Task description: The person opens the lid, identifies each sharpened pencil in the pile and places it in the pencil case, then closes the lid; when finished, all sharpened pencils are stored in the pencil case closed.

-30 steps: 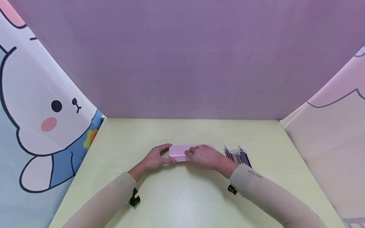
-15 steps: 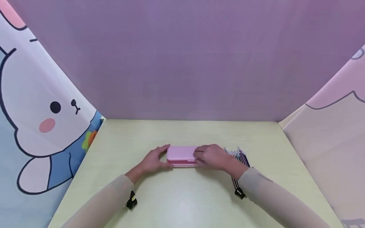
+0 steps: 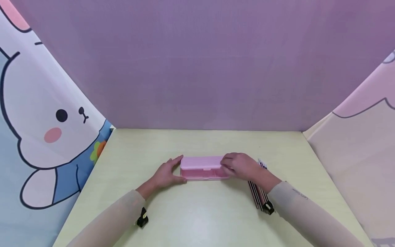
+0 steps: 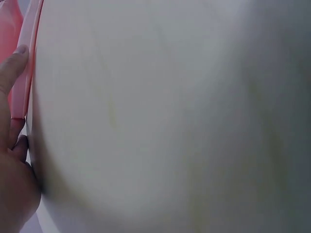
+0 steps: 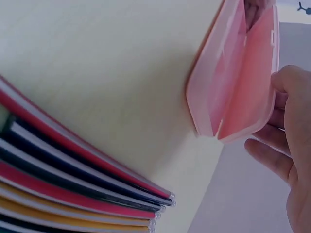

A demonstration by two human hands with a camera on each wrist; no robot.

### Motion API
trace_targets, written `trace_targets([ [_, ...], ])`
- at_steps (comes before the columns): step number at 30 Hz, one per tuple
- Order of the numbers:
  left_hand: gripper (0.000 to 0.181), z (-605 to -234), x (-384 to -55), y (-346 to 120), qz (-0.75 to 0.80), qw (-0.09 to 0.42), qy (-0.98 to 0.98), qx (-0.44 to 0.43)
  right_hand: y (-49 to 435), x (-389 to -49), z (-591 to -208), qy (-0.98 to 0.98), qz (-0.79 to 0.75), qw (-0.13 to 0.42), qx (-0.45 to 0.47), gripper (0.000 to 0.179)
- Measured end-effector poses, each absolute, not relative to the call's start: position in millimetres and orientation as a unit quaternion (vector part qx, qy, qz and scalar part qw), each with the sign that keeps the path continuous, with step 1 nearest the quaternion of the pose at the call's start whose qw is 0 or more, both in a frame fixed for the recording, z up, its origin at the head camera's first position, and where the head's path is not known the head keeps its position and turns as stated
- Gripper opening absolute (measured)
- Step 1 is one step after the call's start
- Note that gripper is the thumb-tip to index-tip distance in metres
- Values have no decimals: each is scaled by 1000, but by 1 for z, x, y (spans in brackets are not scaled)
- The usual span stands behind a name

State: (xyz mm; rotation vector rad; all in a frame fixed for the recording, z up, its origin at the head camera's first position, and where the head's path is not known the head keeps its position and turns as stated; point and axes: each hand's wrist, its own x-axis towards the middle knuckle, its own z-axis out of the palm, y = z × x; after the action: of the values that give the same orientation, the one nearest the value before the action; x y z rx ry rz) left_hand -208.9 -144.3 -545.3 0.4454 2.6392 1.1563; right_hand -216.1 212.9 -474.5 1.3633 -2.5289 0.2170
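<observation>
From here the right forearm (image 3: pixel 265 178) covers the middle of the pens or pencils (image 3: pixel 258 195); the print (image 3: pixel 300 194) on the sleeve (image 3: pixel 308 218) is too small to read. In the left wrist view, the left edge cuts off the pink case (image 4: pixel 22 92) and left hand (image 4: pixel 17 179).

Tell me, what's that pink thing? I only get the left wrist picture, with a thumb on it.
Observer: The head view shows a case with its lid partly open.
Visitor: Is another hand helping?
Observer: Yes, the right hand pinches the lid near its end.
Visitor: Anything else lying about?
Observer: Striped sticks that look like pencils lie side by side on the table, to the right of the case.
</observation>
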Motion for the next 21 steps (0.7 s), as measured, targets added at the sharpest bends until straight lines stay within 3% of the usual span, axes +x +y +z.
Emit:
trace_targets([
  [13,103,-553,-204,-147,378,99,905,168,218,-226,-466,-913,200,121,335,13],
  [21,91,-551,-201,-148,371,83,906,187,218,-233,-469,-907,322,53,265,9],
])
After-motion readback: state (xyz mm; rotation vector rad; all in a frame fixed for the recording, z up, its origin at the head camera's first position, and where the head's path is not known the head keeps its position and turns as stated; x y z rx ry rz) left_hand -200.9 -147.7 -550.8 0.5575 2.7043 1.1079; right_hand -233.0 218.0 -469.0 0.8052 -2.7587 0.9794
